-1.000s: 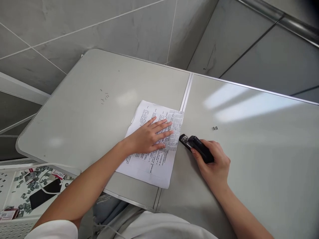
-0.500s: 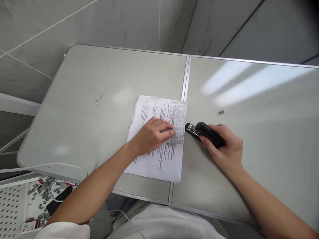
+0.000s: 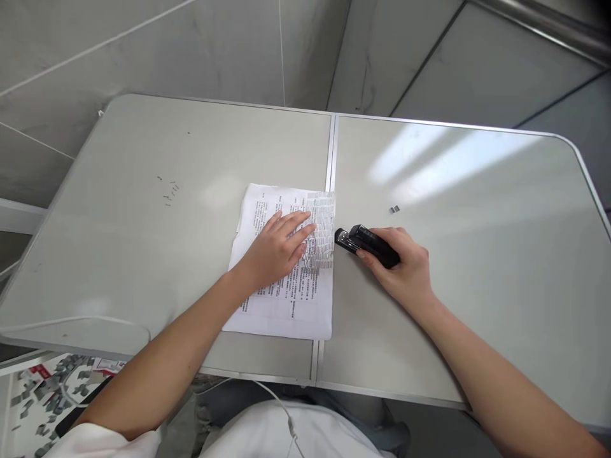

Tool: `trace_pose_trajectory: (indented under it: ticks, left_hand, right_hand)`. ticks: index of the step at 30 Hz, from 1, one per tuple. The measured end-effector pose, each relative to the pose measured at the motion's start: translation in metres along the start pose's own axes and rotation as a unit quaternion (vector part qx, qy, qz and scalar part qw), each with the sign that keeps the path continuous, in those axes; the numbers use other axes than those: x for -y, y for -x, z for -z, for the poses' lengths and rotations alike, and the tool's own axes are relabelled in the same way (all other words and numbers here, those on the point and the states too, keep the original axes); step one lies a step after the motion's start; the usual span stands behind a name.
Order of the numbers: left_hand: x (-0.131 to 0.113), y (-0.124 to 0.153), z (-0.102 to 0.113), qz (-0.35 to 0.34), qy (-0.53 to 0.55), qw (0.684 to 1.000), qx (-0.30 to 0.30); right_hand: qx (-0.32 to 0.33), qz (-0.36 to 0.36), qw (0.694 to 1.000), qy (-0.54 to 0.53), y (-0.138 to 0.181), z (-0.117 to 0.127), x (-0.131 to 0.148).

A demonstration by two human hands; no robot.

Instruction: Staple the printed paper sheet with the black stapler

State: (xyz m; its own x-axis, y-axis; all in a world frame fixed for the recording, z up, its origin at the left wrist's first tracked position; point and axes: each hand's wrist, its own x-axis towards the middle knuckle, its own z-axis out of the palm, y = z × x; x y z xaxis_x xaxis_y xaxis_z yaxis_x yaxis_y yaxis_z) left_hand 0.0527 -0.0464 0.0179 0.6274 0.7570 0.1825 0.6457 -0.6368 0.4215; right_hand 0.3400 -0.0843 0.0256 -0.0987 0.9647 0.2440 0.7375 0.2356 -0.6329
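Observation:
Printed paper sheets (image 3: 281,318) lie across the table's middle seam, their upper right part covered with dense rows of staples (image 3: 322,222). My left hand (image 3: 279,248) rests flat on the paper with its fingers spread, fingertips beside the stapled rows. Wrapped in my right hand (image 3: 405,261) is a black stapler (image 3: 377,247), its jaw end pointing left, close to the paper's right edge. The jaws stand apart, and no paper shows between them.
Two short staple strips (image 3: 394,208) lie right of the paper. Several loose staples (image 3: 170,191) are scattered on the left of the table (image 3: 119,254). A white cable (image 3: 95,318) crosses its left front. Below stands a white basket (image 3: 9,407) with many staple strips.
The whole view has shifted, so table and hands appear further left. My left hand's fingers have spread wider on the paper. My right hand still holds the stapler near the paper's edge.

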Motion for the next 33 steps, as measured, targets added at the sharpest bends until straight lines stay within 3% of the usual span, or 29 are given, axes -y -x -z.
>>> trace_pose_trajectory:
  ticks: [7,9,12,16,19,22,25,29,31,33]
  left_hand:
    - [0.002,-0.003,0.006,0.002,0.002,1.0,-0.003]
    - [0.004,-0.004,0.009,0.022,0.014,0.999,-0.04]
    - [0.009,-0.005,0.014,0.086,0.053,0.984,-0.144]
    - [0.017,-0.003,0.025,0.197,0.129,0.919,-0.317]
    - [0.031,-0.003,0.041,0.267,0.224,0.85,-0.395]
    - [0.059,-0.009,0.06,0.287,0.363,0.806,-0.369]
    - [0.091,-0.016,0.072,0.229,0.449,0.793,-0.343]
    - [0.115,-0.017,0.072,0.193,0.528,0.751,-0.346]
    - [0.116,-0.015,0.069,0.173,0.553,0.755,-0.308]
    - [0.114,-0.013,0.066,0.159,0.565,0.775,-0.233]
  right_hand:
    - [0.0,-0.024,1.0,-0.01,0.005,-0.003,-0.007]
    - [-0.005,-0.023,1.0,-0.011,0.005,-0.003,-0.007]
    - [-0.015,-0.026,0.999,-0.013,0.005,-0.004,-0.006]
    - [-0.023,-0.033,0.999,-0.031,0.003,-0.005,-0.005]
    - [-0.028,-0.039,0.998,-0.041,0.002,-0.006,-0.005]
    - [-0.053,-0.041,0.997,-0.028,0.002,-0.005,-0.001]
    - [-0.073,-0.033,0.996,-0.024,0.005,-0.006,0.018]
    - [-0.022,-0.015,0.996,-0.083,0.005,-0.023,0.063]
    - [0.01,-0.009,0.994,-0.112,0.001,-0.04,0.084]
    - [0.046,0.011,0.992,-0.121,-0.004,-0.058,0.1]
